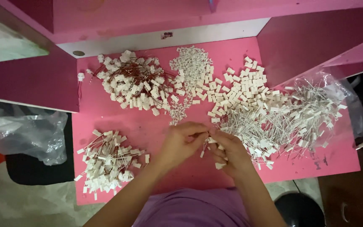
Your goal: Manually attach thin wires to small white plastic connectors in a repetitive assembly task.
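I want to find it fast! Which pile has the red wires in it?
Look at the pink table, along its far edge by the white strip. The red-wired pile sits at the far left, above the near-left pile. Only it shows thin dark red wires tangled among its white blocks.

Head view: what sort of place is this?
Probably a home piecework spot: a pink desk heaped with small white wired connectors, sorted piles, and a clear plastic bag of parts.

bare forearms, purple garment (194, 208) at the lap.
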